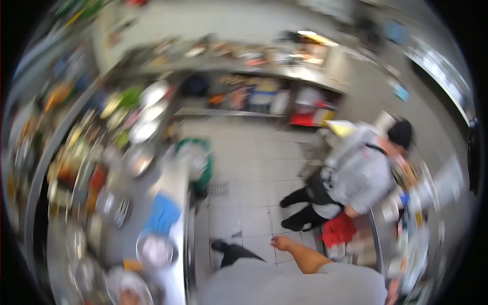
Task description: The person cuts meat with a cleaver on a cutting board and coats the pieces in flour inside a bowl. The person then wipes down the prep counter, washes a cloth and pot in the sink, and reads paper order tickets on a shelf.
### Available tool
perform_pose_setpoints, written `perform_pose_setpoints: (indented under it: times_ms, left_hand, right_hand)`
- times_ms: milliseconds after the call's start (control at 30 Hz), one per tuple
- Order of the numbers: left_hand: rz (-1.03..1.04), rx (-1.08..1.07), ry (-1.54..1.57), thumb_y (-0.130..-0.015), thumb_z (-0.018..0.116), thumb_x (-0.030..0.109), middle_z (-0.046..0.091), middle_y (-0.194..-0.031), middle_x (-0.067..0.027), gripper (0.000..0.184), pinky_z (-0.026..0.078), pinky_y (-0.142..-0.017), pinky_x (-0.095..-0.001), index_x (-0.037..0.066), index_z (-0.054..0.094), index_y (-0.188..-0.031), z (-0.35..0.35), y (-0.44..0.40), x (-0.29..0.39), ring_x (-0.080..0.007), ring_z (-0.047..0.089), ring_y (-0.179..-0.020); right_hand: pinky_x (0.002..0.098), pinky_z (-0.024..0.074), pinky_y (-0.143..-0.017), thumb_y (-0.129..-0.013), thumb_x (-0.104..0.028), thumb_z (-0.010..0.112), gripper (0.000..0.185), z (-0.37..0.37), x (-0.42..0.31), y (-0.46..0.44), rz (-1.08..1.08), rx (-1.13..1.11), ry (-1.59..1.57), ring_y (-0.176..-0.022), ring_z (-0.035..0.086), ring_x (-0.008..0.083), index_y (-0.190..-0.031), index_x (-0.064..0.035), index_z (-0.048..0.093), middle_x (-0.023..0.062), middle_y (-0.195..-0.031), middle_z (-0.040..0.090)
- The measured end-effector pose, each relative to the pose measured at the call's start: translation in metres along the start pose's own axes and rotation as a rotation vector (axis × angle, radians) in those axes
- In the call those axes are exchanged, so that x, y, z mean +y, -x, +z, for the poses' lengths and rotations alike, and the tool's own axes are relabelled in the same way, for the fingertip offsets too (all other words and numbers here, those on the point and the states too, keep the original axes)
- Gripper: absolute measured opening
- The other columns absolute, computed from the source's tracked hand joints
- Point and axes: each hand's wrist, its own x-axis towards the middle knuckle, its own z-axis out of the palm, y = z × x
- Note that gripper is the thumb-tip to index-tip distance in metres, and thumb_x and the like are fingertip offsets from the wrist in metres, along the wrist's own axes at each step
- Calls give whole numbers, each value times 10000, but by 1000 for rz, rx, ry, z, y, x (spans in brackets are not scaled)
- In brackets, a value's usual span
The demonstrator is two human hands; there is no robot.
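Observation:
My right hand [279, 243] hangs in front of my grey shirt [264, 282], over the tiled floor. Its fingers are blurred, loosely bent and seemingly apart, and I make out nothing in them. It touches no surface that I can see. My left hand is out of view. To the left of my body runs a steel counter [175, 203], holding a blue cloth or glove-like item [162, 212] and a metal bowl with pale contents [156, 250].
A person in a grey top [358, 170] stands to the right, beside a red item [339, 229] at another counter. A green bin with a clear liner [207, 162] stands on the tiled floor [249, 168]. Bowls [138, 158] and food containers line the left counter. Shelving [229, 113] spans the back.

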Motion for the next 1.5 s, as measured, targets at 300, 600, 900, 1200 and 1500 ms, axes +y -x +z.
perform_pose_setpoints:
  times_ms: [300, 600, 900, 1200, 1500]
  left_hand:
    - [-667, 425, 777, -820, 638, 14, 735, -914, -42, 271, 534, -710, -284, -46, 731, -1068, -258, 82, 235, -108, 664, -776]
    - [-620, 558, 1284, -864, 699, 88, 753, -995, -81, 318, 570, -803, -329, -40, 721, -1154, -270, -30, 357, -160, 703, -864]
    - [-603, 693, 646, -836, 718, 124, 650, -1165, -262, 370, 491, -1060, -505, -49, 675, -1161, -120, -102, 433, -466, 610, -1156]
    - [-565, 435, 194, -861, 637, 82, 698, -1045, -122, 188, 574, -910, -434, 59, 714, -1031, -115, -104, 462, -319, 682, -1067]
    - [-727, 828, 350, -763, 670, 23, 681, -930, -133, 186, 535, -821, -501, 56, 680, -945, -127, 103, 545, -388, 663, -948]
  right_hand:
    - [437, 554, -983, -1008, -403, 630, 432, -13, 81, -170, -229, -610, 323, -1146, 712, 388, -1245, -61, 746, 237, -1274, 726]
    - [449, 533, -1053, -1016, -449, 611, 482, -110, 6, -354, -430, -344, 402, -1216, 688, 349, -1277, -60, 723, 168, -1263, 748]
    - [449, 581, -920, -969, -340, 739, 420, -184, -196, -376, -654, -69, 222, -1070, 727, 382, -1269, -46, 727, 240, -1191, 740]
    - [425, 586, -884, -968, -239, 759, 439, -94, -367, -166, -1445, -594, 276, -984, 730, 303, -1365, -73, 670, 176, -1207, 721]
    - [365, 586, -807, -970, -169, 741, 522, -64, -463, -28, -1366, -737, 207, -983, 712, 285, -1449, -31, 586, 181, -1217, 703]
